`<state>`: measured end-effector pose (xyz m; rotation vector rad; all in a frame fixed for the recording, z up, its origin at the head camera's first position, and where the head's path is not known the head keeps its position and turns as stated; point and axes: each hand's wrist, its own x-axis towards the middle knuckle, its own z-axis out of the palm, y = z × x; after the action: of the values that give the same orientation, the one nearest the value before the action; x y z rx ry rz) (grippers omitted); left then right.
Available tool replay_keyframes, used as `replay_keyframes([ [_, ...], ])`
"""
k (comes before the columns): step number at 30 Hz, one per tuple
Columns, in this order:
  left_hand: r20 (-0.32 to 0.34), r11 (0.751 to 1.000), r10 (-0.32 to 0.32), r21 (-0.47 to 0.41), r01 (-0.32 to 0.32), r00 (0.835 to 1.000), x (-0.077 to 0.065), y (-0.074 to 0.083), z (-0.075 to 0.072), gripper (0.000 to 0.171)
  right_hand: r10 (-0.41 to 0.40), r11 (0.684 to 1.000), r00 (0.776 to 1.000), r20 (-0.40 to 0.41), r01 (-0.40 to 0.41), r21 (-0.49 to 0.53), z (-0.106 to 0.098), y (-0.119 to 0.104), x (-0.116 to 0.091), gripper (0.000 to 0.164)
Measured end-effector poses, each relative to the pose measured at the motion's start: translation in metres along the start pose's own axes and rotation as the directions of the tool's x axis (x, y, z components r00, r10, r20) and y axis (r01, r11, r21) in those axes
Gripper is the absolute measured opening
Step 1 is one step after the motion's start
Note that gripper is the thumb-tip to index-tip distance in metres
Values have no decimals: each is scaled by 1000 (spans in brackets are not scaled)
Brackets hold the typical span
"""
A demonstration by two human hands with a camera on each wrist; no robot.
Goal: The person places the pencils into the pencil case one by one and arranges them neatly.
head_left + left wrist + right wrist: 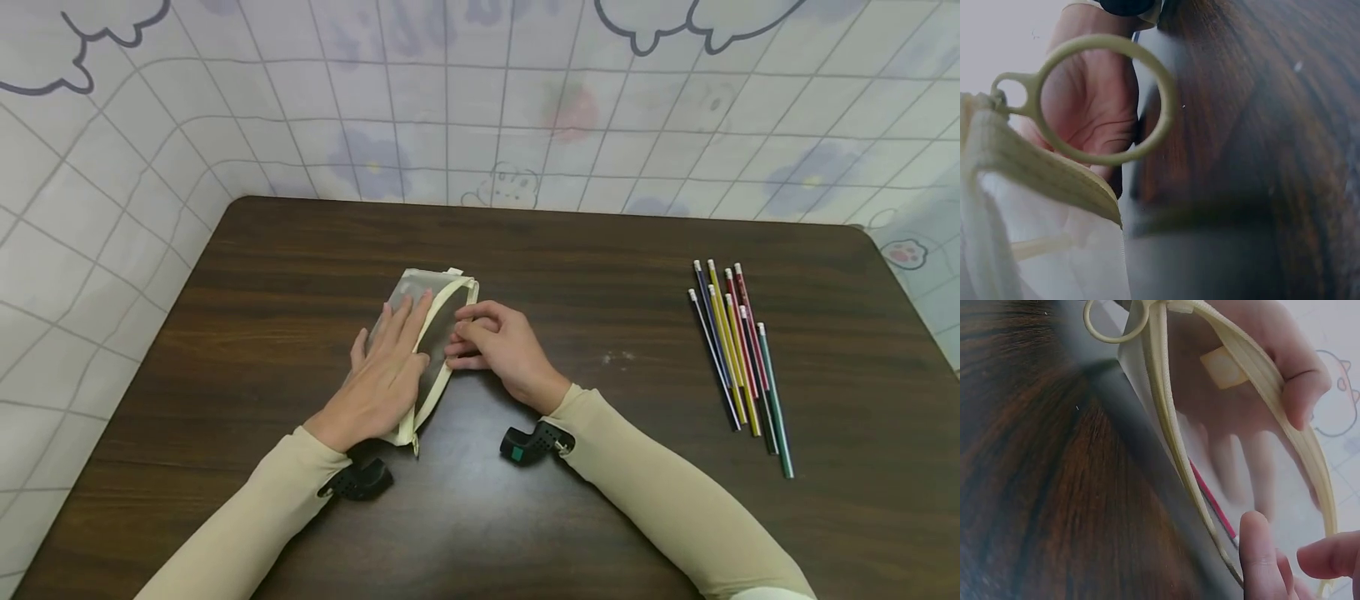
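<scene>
A translucent pencil case (435, 375) with a cream zip lies on the table, its mouth spread open. My left hand (378, 379) lies along its left panel with the fingers stretched out. The right wrist view shows that hand's thumb (1302, 400) hooked over the zip edge, the fingers behind the panel. At the mouth's right edge is my right hand (510, 346), fingers slightly bent. Its fingertips (1257, 544) stand apart, holding nothing visible. A pink-red pencil (1213, 500) shows inside the case. A round zip-pull ring (1169, 106) hangs at the near end.
Several pencils (738, 358) in various colours lie side by side on the right of the dark wooden table (600, 500). A patterned, gridded wall covering (465, 100) rises behind the table and on its left. Each wrist carries a black camera mount (528, 446).
</scene>
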<state>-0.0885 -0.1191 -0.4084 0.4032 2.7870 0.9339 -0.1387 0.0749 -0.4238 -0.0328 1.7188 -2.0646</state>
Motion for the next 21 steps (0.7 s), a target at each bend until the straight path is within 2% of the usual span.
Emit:
replay_keyframes([
  [12, 15, 999, -35, -22, 35, 999, 3, -3, 2, 70, -24, 999, 998, -51, 22, -44, -8, -11, -6, 33],
  [19, 34, 992, -32, -122, 36, 999, 6, -9, -4, 69, -64, 997, 994, -92, 61, -45, -27, -20, -14, 35],
  [21, 35, 992, -25, -122, 29, 999, 6, -10, -5, 68, -69, 997, 992, -106, 64, -50, -34, -22, -17, 36],
])
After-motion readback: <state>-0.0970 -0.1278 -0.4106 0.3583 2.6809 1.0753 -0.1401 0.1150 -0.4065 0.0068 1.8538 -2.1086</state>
